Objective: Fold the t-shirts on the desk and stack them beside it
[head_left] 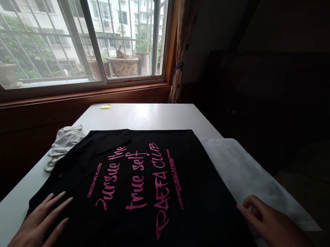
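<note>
A black T-shirt [201,174] with pink lettering lies spread on the white table, its collar to the left and its hem to the right. My left hand [39,224] rests on the shirt below the collar, palm down with the fingers stretched and apart. At the hem edge, my right hand [257,215] has its thumb and fingers curled together in a pinch on the black cloth. Its fingertips are dim, so the grip shows only in part. One sleeve lies folded over the shirt's upper part.
A crumpled white cloth [65,144] sits at the table's left edge. A white, thin sheet-like piece [231,162] lies under the shirt at the right. A yellow sticky note [105,106] is on the far part of the white table [154,114]. Beyond stands a barred window [74,31] beside a curtain [182,42].
</note>
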A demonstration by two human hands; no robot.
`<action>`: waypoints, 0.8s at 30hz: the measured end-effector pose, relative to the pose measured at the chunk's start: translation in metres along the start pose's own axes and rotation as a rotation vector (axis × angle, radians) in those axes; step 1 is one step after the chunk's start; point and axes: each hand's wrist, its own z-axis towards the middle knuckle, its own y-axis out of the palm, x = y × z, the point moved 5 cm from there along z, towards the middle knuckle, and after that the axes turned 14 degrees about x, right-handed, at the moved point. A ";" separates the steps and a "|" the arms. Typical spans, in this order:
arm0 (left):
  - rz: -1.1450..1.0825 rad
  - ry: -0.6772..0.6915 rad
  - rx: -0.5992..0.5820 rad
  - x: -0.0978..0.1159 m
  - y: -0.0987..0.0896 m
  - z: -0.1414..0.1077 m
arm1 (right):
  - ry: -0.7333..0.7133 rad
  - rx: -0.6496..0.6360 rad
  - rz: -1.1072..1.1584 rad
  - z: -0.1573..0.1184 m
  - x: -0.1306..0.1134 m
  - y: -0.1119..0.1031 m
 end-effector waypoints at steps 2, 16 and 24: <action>-0.018 0.090 -0.078 0.031 0.016 0.020 | -0.167 0.046 0.045 0.001 -0.049 0.016; 0.091 0.168 -0.143 0.050 0.074 0.041 | -0.816 -0.098 -0.030 -0.031 -0.158 0.140; -0.106 0.206 -0.102 0.029 0.061 0.116 | -0.783 -0.070 0.169 0.045 -0.160 0.109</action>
